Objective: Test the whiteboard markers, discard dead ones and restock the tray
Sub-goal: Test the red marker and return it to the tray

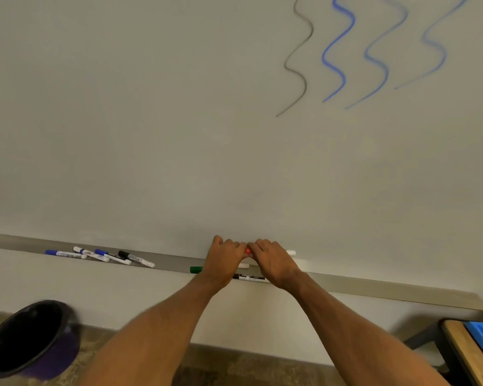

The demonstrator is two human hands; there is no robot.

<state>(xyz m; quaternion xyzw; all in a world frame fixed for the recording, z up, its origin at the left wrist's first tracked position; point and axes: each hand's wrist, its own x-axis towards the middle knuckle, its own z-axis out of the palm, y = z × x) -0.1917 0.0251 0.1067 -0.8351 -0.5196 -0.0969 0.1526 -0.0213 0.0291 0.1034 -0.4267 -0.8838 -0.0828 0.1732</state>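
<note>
While a black bin (26, 338) sits low on the left, the left hand (223, 261) and right hand (273, 264) meet over the tray (374, 289), fingers curled round a red marker (248, 250) — one hand at each end. A green marker (196, 269) and a black marker (248, 277) lie in the tray beneath them, other markers (101, 255) further left; wavy lines (337, 51) mark the whiteboard (151, 107) above.

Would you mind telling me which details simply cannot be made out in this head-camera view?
Head view only.
Hidden: most of the red marker, under the left hand and right hand gripping it; the barrel of the green marker, behind the left hand.
Blurred: the label of the black marker.
Cut off: the bin by the left edge, its inside too dark; the blue organiser by the right edge.
</note>
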